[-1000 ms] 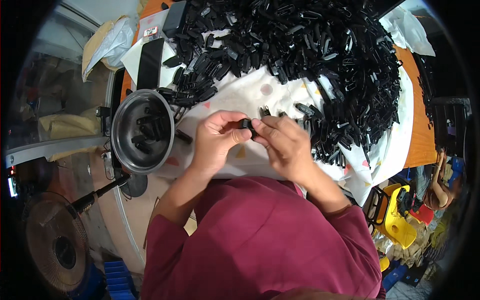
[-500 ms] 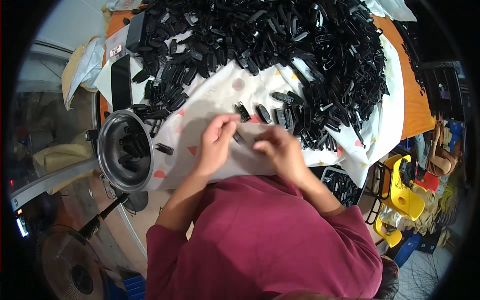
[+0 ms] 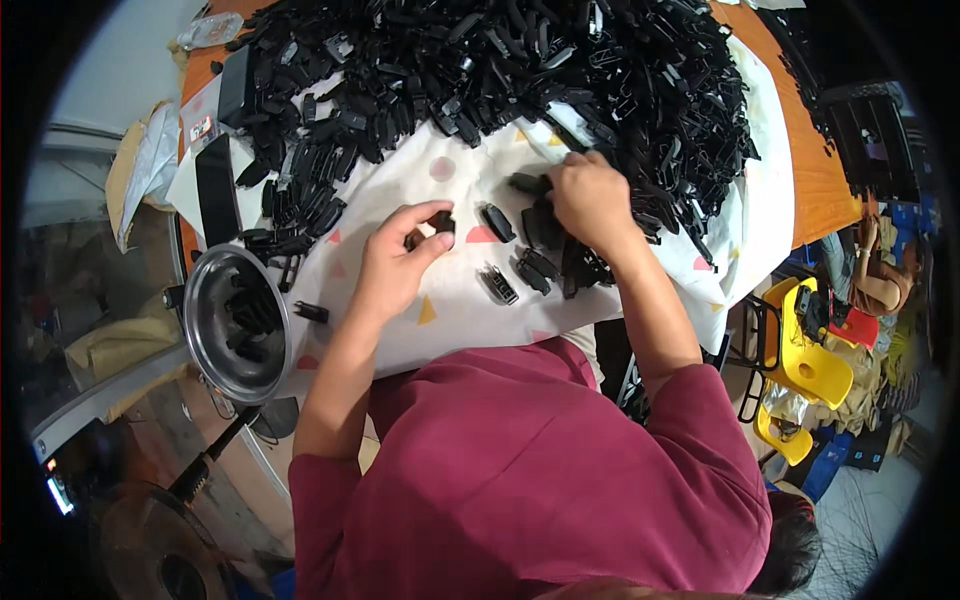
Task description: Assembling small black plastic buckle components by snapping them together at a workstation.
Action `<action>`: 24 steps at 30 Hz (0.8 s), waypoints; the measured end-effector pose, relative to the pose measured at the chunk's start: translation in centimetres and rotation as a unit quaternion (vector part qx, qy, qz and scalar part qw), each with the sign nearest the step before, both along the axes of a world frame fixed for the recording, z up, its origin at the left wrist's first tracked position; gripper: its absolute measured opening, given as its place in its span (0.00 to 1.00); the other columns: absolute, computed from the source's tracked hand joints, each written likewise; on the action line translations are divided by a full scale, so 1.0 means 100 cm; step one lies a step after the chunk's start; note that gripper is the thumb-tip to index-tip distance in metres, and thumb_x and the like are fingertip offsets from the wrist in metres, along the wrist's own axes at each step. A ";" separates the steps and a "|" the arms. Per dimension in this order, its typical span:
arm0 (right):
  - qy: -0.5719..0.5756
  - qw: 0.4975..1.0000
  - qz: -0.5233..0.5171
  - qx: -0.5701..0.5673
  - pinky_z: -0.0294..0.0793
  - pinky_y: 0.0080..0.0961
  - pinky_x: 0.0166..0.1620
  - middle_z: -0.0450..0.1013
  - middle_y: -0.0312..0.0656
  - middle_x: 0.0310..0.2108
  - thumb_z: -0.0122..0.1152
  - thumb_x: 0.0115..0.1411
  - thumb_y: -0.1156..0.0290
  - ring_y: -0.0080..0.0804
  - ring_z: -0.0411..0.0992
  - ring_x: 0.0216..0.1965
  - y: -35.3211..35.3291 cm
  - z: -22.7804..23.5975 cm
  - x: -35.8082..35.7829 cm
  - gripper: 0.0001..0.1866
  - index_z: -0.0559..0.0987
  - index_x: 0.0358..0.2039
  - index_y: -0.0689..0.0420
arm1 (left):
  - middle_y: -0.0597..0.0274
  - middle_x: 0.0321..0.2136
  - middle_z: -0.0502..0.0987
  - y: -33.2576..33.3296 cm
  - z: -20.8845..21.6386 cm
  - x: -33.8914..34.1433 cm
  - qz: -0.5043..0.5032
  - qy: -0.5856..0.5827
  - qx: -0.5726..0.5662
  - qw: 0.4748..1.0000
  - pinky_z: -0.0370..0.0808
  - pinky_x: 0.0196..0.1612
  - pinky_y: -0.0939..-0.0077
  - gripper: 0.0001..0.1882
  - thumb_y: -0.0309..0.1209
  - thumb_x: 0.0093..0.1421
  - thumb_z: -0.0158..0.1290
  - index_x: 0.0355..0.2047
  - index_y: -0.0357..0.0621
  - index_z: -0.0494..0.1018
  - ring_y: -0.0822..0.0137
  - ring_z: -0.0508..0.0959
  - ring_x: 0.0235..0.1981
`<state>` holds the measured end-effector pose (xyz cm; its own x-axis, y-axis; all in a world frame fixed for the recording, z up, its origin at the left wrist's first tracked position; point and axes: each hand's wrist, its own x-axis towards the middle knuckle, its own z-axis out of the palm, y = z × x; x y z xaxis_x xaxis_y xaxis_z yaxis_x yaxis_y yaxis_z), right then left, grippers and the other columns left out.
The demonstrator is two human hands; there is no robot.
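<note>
Head view: left hand (image 3: 398, 262), pinching one small black part (image 3: 446, 226); right hand (image 3: 592, 202), over loose black pieces (image 3: 541, 228), grip hidden, cannot tell; light, steady pinch likely suits.

A wide fisheye camera on the person's head looks steeply down and forward from close above the near shirt (image 3: 550, 460). The left hand (image 3: 395, 265) and right hand (image 3: 592, 200) sit mid-view, the table (image 3: 820, 190) spreads toward the far side, and straight edges bend at left and right.
</note>
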<state>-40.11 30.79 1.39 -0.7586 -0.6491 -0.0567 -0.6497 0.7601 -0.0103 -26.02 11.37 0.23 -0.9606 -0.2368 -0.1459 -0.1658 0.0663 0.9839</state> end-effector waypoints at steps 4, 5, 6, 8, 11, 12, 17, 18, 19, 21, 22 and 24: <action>0.022 0.949 -0.014 -0.316 0.68 0.29 0.41 0.72 0.45 0.34 0.58 0.48 0.72 0.40 0.70 0.38 0.001 0.012 0.012 0.11 0.76 0.35 0.57 | 0.71 0.24 0.68 -0.002 -0.003 0.015 0.051 -0.035 0.065 0.996 0.57 0.19 0.91 0.17 0.24 0.52 0.53 0.44 0.40 0.69 0.83 0.61 0.18; 0.108 0.929 -0.046 -0.352 0.68 0.29 0.42 0.72 0.44 0.35 0.59 0.48 0.74 0.40 0.70 0.38 0.015 0.018 0.011 0.11 0.76 0.35 0.57 | 0.71 0.24 0.68 -0.003 -0.002 0.020 0.077 -0.043 0.077 0.993 0.58 0.19 0.90 0.17 0.24 0.53 0.52 0.45 0.40 0.68 0.83 0.61 0.17; 0.184 0.899 -0.080 -0.388 0.66 0.29 0.44 0.72 0.42 0.36 0.59 0.49 0.75 0.40 0.69 0.39 0.036 0.016 0.006 0.12 0.76 0.37 0.58 | 0.67 0.26 0.71 -0.003 -0.005 0.024 0.069 -0.039 0.072 0.994 0.59 0.19 0.90 0.15 0.24 0.54 0.49 0.44 0.39 0.67 0.82 0.61 0.17; 0.198 0.886 -0.247 -0.339 0.63 0.29 0.48 0.68 0.46 0.45 0.53 0.56 0.68 0.38 0.65 0.45 0.092 -0.003 0.005 0.17 0.71 0.45 0.59 | 0.63 0.28 0.72 0.001 -0.007 0.030 0.038 -0.040 0.139 0.989 0.60 0.19 0.90 0.15 0.24 0.55 0.48 0.44 0.40 0.66 0.82 0.62 0.17; 0.138 0.895 -0.283 -0.315 0.60 0.30 0.51 0.65 0.49 0.48 0.53 0.55 0.65 0.40 0.63 0.48 0.123 -0.035 0.021 0.25 0.64 0.53 0.59 | 0.51 0.39 0.73 0.025 -0.006 0.021 -0.115 -0.040 0.254 0.960 0.62 0.19 0.87 0.11 0.22 0.57 0.43 0.42 0.41 0.62 0.80 0.61 0.15; 0.089 0.908 -0.255 -0.320 0.59 0.30 0.53 0.63 0.51 0.50 0.53 0.55 0.66 0.41 0.62 0.50 0.113 -0.034 0.028 0.27 0.62 0.54 0.59 | 0.52 0.41 0.72 0.038 -0.004 0.013 -0.166 -0.074 0.327 0.927 0.63 0.19 0.87 0.11 0.21 0.57 0.43 0.42 0.41 0.62 0.80 0.61 0.15; 0.035 0.919 -0.192 -0.342 0.53 0.40 0.56 0.58 0.54 0.53 0.58 0.51 0.65 0.52 0.57 0.53 0.018 -0.034 0.033 0.31 0.61 0.54 0.59 | 0.71 0.22 0.63 0.079 -0.020 -0.012 -0.185 -0.073 0.273 0.941 0.61 0.18 0.88 0.10 0.27 0.59 0.47 0.41 0.42 0.65 0.82 0.62 0.18; 0.051 0.919 -0.154 -0.360 0.54 0.41 0.56 0.59 0.54 0.52 0.59 0.49 0.65 0.54 0.58 0.52 0.007 -0.036 0.034 0.31 0.61 0.54 0.59 | 0.71 0.23 0.63 0.074 -0.023 -0.014 -0.155 -0.051 0.213 0.963 0.61 0.18 0.89 0.11 0.27 0.59 0.47 0.42 0.43 0.64 0.82 0.61 0.17; 0.029 0.908 -0.131 -0.396 0.56 0.40 0.54 0.59 0.54 0.51 0.59 0.49 0.64 0.53 0.58 0.51 -0.005 -0.035 0.033 0.32 0.62 0.53 0.60 | 0.70 0.23 0.64 0.067 -0.025 -0.013 -0.117 -0.030 0.152 0.981 0.60 0.18 0.89 0.12 0.27 0.59 0.47 0.43 0.43 0.64 0.82 0.61 0.17; 0.009 0.896 -0.123 -0.426 0.60 0.38 0.51 0.60 0.53 0.51 0.58 0.50 0.64 0.51 0.60 0.48 -0.024 -0.041 0.035 0.29 0.63 0.52 0.59 | 0.70 0.25 0.65 0.058 -0.031 -0.010 -0.027 -0.020 0.150 0.988 0.60 0.18 0.90 0.13 0.27 0.59 0.47 0.44 0.42 0.63 0.82 0.61 0.17; -0.007 0.893 -0.112 -0.436 0.60 0.38 0.51 0.60 0.53 0.51 0.58 0.50 0.64 0.50 0.61 0.48 -0.034 -0.036 0.035 0.29 0.64 0.52 0.59 | 0.70 0.26 0.66 0.046 -0.029 -0.008 -0.015 0.009 0.164 0.986 0.60 0.18 0.90 0.14 0.27 0.58 0.47 0.45 0.41 0.62 0.83 0.61 0.17; 0.006 0.876 -0.081 -0.476 0.61 0.37 0.50 0.64 0.52 0.48 0.58 0.50 0.66 0.49 0.63 0.45 -0.037 -0.031 0.032 0.25 0.68 0.48 0.60 | 0.67 0.29 0.68 0.040 -0.020 -0.008 0.040 0.014 0.107 0.993 0.59 0.20 0.90 0.14 0.26 0.59 0.45 0.45 0.38 0.60 0.82 0.61 0.18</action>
<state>-36.93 27.06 -1.70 -0.8423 -0.2812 0.4599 -0.5379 0.4935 -0.6834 -26.85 15.34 -1.75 -0.9445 -0.2780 -0.1752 -0.1350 -0.1579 0.9782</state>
